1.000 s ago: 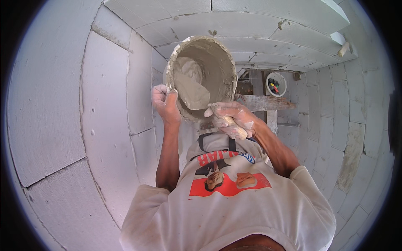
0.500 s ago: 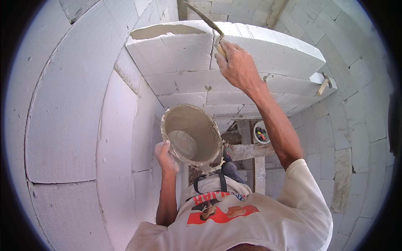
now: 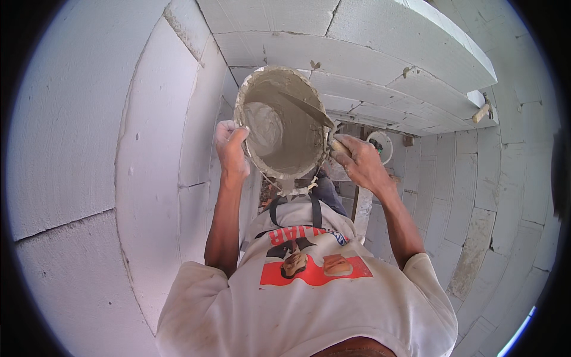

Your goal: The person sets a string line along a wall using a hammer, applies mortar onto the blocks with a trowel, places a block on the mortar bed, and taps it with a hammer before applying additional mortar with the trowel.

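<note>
My left hand grips the left rim of a mortar-crusted bucket, held tilted in front of my body. Wet grey mortar lies at the bottom of it. Closed around the wooden handle of a trowel is my right hand, just outside the bucket's right rim. The trowel's blade reaches over that rim into the bucket's mouth, above the mortar. My right fingers partly hide the handle.
A wall of pale blocks stands ahead, and another block wall rises close on my left. A hammer rests on a block ledge at the right. Below, beyond my right hand, is a white pail near wooden planks.
My right hand has brought the trowel down from the top of the block wall to the bucket. The bucket has risen in view, and the view has shifted lower.
</note>
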Available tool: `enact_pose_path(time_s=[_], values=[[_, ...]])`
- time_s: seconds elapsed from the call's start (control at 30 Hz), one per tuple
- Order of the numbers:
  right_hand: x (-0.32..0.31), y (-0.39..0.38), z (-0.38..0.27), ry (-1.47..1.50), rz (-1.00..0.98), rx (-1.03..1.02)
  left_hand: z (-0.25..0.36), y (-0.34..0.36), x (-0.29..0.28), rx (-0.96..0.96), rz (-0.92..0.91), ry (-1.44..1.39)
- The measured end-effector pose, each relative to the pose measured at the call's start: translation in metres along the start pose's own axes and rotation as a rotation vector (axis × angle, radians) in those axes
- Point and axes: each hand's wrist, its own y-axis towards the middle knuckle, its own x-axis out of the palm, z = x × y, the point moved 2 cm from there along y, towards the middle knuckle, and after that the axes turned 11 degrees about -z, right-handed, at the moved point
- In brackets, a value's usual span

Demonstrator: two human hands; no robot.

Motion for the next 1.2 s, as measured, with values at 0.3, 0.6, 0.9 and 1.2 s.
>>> enact_pose_path(time_s=[0.3,0.6,0.9,1.2], values=[[0.064,0.068,-0.015,-0.383,-0.093,0.141,0.018,0.028,0.034,0.113,-0.353,0.264],[0.044,0.047,-0.007,-0.471,-0.137,-0.025,0.058,0.041,0.059,0.294,-0.424,0.348],[0.032,0.041,0.011,-0.531,-0.131,-0.08,0.069,0.038,0.077,0.425,-0.554,0.391],[0.023,0.039,0.008,-0.601,-0.204,0.058,0.067,0.032,0.086,0.495,-0.591,0.406]])
